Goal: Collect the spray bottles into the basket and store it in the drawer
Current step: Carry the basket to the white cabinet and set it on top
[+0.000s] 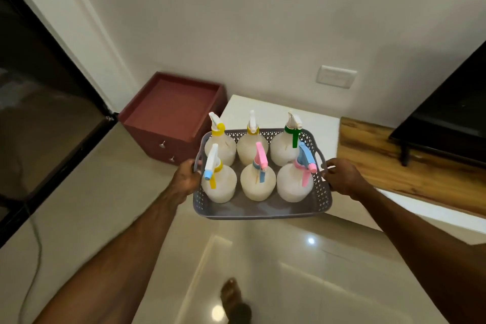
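A grey perforated basket (260, 212) hangs in the air in front of me, above the tiled floor. My left hand (188, 176) grips its left handle and my right hand (342, 176) grips its right handle. Several white spray bottles (257, 184) stand upright inside in two rows, with yellow, green, pink and blue triggers. A dark red drawer unit (171, 116) sits on the floor in the corner ahead and to the left, its top drawer pulled open and showing nothing inside.
A white low counter (315, 118) lies just behind the basket, with a wooden shelf (381, 155) and a black TV (447, 113) to the right. A dark glass door (39, 113) fills the left. My foot (232, 297) is on the glossy floor.
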